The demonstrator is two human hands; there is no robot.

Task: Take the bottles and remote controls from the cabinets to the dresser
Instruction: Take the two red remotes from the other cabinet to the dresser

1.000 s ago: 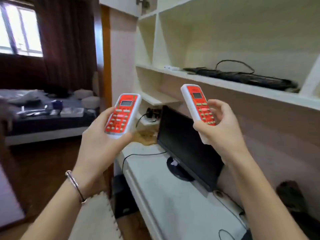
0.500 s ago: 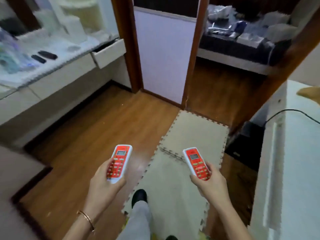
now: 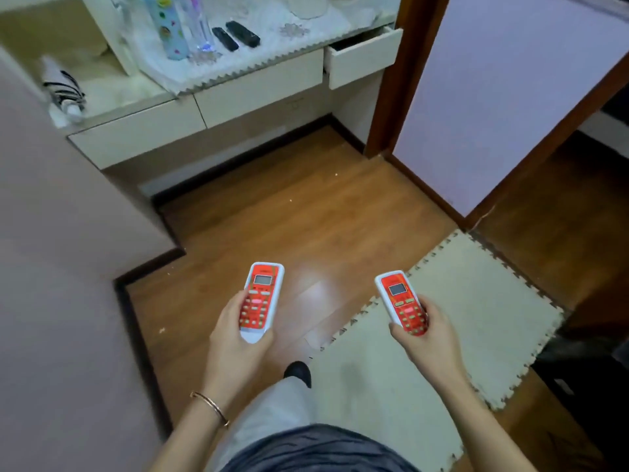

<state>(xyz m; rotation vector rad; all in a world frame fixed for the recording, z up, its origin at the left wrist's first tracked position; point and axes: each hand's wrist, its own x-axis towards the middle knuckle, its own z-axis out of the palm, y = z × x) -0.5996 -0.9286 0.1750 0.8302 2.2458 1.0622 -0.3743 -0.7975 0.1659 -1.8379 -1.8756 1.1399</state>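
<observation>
Dresser [image 3: 258,80] ahead: two black remotes [image 3: 235,37], bottles [image 3: 170,25] near its front edge | left hand [image 3: 238,338] grips red remote [image 3: 260,298] | right hand [image 3: 429,338] grips second [image 3: 403,301] | both undelivered

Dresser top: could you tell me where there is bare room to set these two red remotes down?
The dresser looks freest on the lace cloth in front of and right of the two black remotes, toward the open drawer. The bottles crowd the stretch to their left. The lower ledge by the striped item also shows bare surface.
</observation>
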